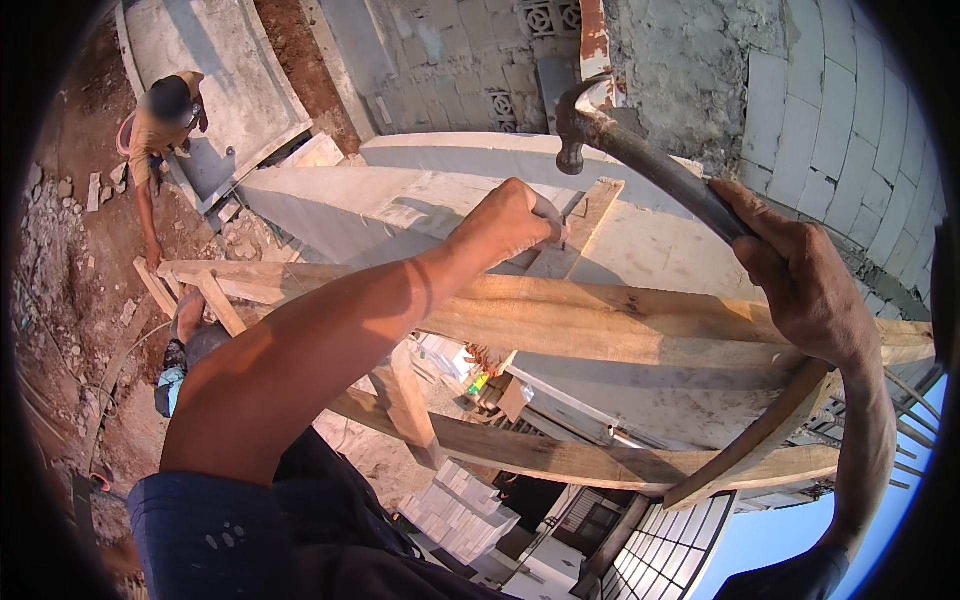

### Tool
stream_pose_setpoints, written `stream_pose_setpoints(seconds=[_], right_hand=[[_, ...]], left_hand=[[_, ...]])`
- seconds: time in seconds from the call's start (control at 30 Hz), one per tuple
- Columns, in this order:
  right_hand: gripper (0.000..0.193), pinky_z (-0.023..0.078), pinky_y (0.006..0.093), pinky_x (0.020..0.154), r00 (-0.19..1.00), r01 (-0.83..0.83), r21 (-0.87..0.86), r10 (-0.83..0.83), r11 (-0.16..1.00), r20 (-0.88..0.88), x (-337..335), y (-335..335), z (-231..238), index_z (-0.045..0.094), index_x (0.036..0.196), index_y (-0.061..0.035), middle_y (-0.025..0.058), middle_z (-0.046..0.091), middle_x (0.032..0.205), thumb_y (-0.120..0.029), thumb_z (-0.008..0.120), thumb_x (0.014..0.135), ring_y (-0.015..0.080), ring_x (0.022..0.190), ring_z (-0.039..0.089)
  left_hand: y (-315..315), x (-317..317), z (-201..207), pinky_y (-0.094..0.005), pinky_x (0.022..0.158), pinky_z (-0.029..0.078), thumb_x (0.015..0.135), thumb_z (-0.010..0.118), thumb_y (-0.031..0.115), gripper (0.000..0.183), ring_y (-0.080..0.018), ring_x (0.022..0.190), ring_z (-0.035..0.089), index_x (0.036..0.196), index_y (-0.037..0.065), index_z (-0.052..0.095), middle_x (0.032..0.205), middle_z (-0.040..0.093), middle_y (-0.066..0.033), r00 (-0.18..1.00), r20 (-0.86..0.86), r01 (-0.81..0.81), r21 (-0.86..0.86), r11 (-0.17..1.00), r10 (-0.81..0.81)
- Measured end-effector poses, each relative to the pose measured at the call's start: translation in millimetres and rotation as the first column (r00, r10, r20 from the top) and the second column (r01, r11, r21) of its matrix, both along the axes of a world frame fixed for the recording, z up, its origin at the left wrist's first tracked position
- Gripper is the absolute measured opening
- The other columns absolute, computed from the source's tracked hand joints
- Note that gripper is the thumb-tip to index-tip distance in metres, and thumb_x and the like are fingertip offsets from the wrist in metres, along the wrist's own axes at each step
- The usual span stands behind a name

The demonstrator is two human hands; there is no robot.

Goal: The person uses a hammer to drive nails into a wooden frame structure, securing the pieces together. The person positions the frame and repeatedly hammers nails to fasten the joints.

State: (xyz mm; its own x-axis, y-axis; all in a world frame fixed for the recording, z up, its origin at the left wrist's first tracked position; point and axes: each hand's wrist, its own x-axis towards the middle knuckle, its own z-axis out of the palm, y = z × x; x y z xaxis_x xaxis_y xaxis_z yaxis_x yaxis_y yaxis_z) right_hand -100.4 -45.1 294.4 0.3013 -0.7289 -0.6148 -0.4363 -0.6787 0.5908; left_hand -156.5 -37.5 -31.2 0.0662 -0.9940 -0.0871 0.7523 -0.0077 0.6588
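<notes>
My right hand is wrapped round the handle of a claw hammer. The hammer's dark, worn metal head is raised above and to the right of my left hand. My left hand is closed, its thumb and fingertips pinching a thin dark nail over a short wooden strip. That strip lies at a slant across the pale concrete ledge, its near end by a long wooden beam. My left forearm passes over this beam.
A second long beam runs below, joined by wooden crosspieces. Through the frame, stacked pale blocks show far down. At left, another person reaches a hand to the beam's far end. A block wall rises behind.
</notes>
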Motion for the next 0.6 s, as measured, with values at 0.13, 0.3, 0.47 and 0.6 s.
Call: stream_pose_setpoints(seconds=[0.13, 0.3, 0.47, 0.6], right_hand=[[0.04, 0.052, 0.0418, 0.07, 1.0, -0.018, -0.017, 0.018, 1.0, 0.015, 6, -1, -5, 0.053, 0.14, -0.0078, 0.0152, 0.066, 0.072, -0.019, 0.049, 0.103, 0.0241, 0.066, 0.065], [0.041, 0.052, 0.0396, 0.069, 0.999, 0.017, 0.104, -0.012, 0.994, -0.051, -7, -9, -5, 0.053, 0.139, -0.0055, 0.0151, 0.062, 0.072, -0.02, 0.051, 0.101, 0.0226, 0.065, 0.062], [0.04, 0.053, 0.0396, 0.07, 1.0, 0.011, -0.024, -0.012, 1.0, -0.016, 11, -1, -11, 0.054, 0.138, -0.0054, 0.0198, 0.066, 0.076, -0.017, 0.051, 0.1, 0.0263, 0.067, 0.066], [0.041, 0.05, 0.0406, 0.066, 0.995, -0.047, 0.179, 0.062, 0.983, -0.082, -8, -15, -5, 0.053, 0.14, -0.0059, 0.016, 0.062, 0.069, -0.02, 0.051, 0.101, 0.0243, 0.062, 0.062]], left_hand=[[-3, -2, -5, -0.0276, 0.062, 0.048, 0.073, 0.069, 0.012, 0.02, -0.0131, 0.063, 0.061, 0.084, -0.003, 0.076, 0.067, 0.068, -0.0079, 1.0, 0.019, 0.018, 0.001, 1.0, -0.018], [6, 13, 6, -0.0247, 0.073, 0.05, 0.079, 0.075, 0.012, 0.019, -0.0115, 0.076, 0.065, 0.089, -0.004, 0.075, 0.081, 0.071, -0.0071, 0.99, 0.072, 0.116, 0.061, 0.991, -0.12], [-2, 7, -2, -0.0255, 0.072, 0.05, 0.078, 0.076, 0.013, 0.019, -0.0118, 0.076, 0.065, 0.088, -0.003, 0.075, 0.082, 0.072, -0.0072, 0.992, 0.072, 0.096, 0.042, 0.995, -0.099], [-5, 1, -7, -0.03, 0.067, 0.05, 0.073, 0.076, 0.02, 0.021, -0.0167, 0.066, 0.065, 0.08, 0.0, 0.075, 0.069, 0.07, -0.011, 0.992, 0.114, 0.047, 0.068, 0.997, -0.055]])
